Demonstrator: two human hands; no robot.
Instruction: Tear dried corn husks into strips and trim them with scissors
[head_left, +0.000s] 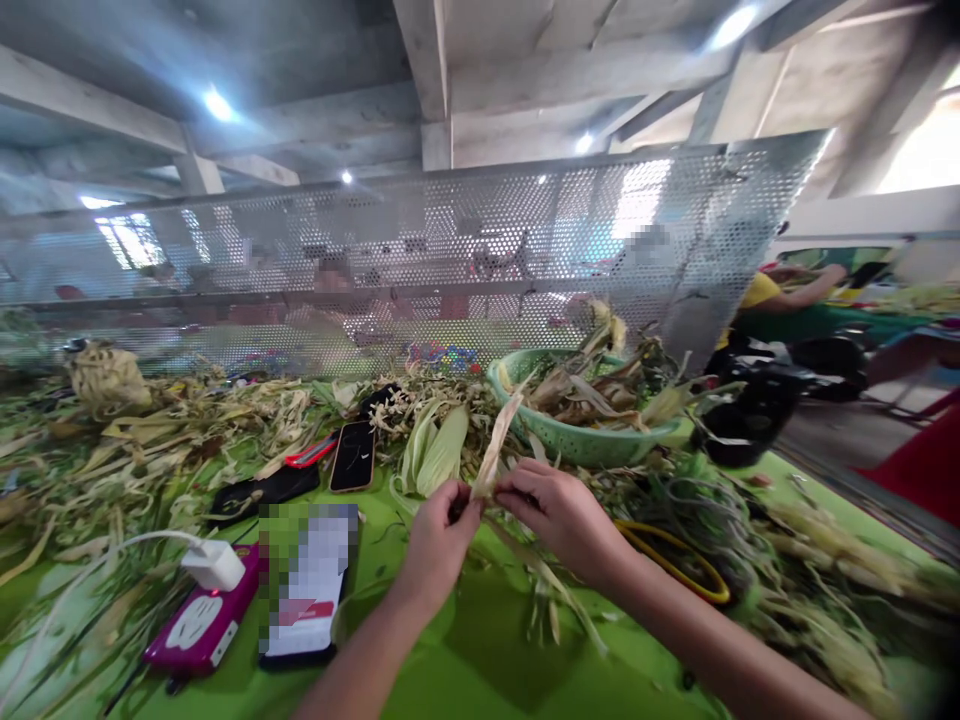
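Note:
Between both hands a dry, pale corn husk strip [496,440] stands upright, its tip pointing up toward the basket. My left hand [442,535] pinches the strip's lower end with thumb and fingers. Close beside it, my right hand [551,505] has its fingertips closed on the same strip from the right. Thin husk ends [551,575] hang below the fingers over the green tabletop [495,650]. Just behind my left hand lie wider pale green husks [442,450].
A green basket [585,440] full of dried husks stands behind my hands. Phones [352,458] [311,590], a red cutter [311,452] and a purple power strip [202,620] lie left. Husk scraps cover the back; a yellow loop [675,560] lies right. A perforated metal screen [450,270] stands beyond.

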